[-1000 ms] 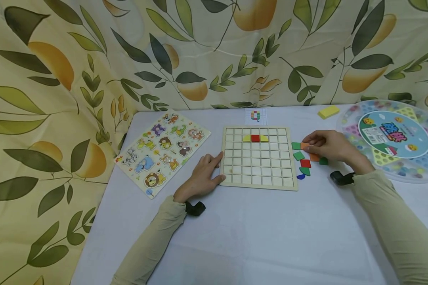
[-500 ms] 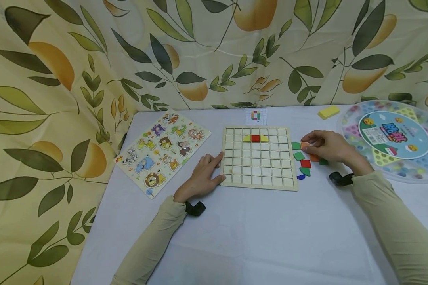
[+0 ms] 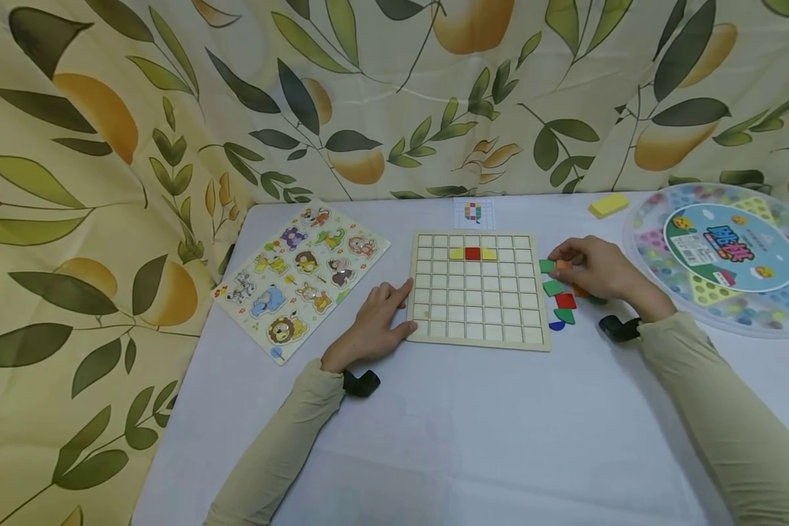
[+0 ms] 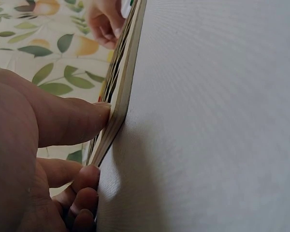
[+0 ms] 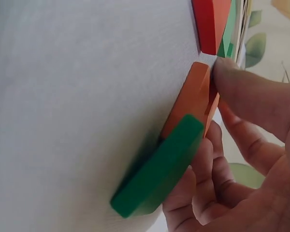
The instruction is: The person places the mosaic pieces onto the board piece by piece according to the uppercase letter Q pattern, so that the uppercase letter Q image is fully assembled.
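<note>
My left hand (image 3: 371, 325) touches the left edge of a wooden grid board (image 3: 473, 299), index finger higher up and thumb (image 4: 82, 121) near the front corner. On the board, a red square (image 3: 473, 253) sits between two yellow rounded pieces. Right of the board, my right hand (image 3: 595, 269) pinches an orange tile (image 3: 560, 264) between thumb and fingers, partly hidden by them. Around it lie green tiles (image 3: 553, 288), a red tile (image 3: 565, 300) and a blue half-round piece (image 3: 557, 326). In the right wrist view, another orange tile (image 5: 186, 99) and a green piece (image 5: 157, 166) lie beneath the fingers.
A small pattern card (image 3: 474, 213) lies behind the board. To the left is an animal puzzle board (image 3: 302, 281). A yellow block (image 3: 608, 205) and a large round clear case (image 3: 730, 247) of coloured pieces are at the back right. Patterned cloth hangs behind the table.
My right hand has shifted slightly left over the loose tiles, its thumb and fingers now lower over the orange tile. The left hand stays against the board's edge.
</note>
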Demonstrator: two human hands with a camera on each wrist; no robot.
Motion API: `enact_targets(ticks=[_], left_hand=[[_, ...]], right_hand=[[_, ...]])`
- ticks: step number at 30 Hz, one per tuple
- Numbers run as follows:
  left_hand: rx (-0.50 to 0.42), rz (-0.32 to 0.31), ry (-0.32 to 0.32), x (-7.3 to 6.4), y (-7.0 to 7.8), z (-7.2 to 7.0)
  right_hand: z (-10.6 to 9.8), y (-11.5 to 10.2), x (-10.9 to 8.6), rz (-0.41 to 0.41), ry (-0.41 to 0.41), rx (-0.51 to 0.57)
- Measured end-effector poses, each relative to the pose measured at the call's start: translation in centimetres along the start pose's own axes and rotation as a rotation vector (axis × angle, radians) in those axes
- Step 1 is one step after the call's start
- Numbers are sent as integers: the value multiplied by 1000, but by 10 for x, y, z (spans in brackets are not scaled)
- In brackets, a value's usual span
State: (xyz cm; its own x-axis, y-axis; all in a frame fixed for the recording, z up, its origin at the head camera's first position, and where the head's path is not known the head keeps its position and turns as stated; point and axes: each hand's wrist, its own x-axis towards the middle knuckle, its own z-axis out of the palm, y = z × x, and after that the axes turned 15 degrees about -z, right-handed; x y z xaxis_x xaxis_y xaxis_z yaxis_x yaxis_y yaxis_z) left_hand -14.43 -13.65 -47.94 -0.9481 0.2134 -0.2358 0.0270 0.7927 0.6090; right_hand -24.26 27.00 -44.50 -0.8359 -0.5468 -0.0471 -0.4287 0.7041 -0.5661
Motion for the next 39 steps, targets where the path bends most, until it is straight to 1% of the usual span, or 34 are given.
enact_targets(ticks=[5, 9, 16, 20, 25, 29, 35, 39], left_hand=[[4, 5, 9, 0, 0, 0], [1, 4, 4, -1, -1, 0], [-8, 4, 5, -1, 0, -2], [-9, -3, 0, -1, 0, -2], [-16, 2, 0, -2, -1, -2], [-14, 12, 3, -2, -1, -1], [-10, 15, 7, -2, -1, -1], [-2, 16, 9, -1, -1, -2]], right_hand=[[1, -3, 1, -3, -4, 3], [1, -4, 3, -7, 4, 23], [5, -6, 5, 4, 64, 68], [8, -12, 8, 10, 111, 76], [13, -23, 13, -19, 162, 90], [17, -28, 18, -44, 161, 114], [23, -37, 24, -47, 138, 138], [26, -39, 28, -80, 114, 137]])
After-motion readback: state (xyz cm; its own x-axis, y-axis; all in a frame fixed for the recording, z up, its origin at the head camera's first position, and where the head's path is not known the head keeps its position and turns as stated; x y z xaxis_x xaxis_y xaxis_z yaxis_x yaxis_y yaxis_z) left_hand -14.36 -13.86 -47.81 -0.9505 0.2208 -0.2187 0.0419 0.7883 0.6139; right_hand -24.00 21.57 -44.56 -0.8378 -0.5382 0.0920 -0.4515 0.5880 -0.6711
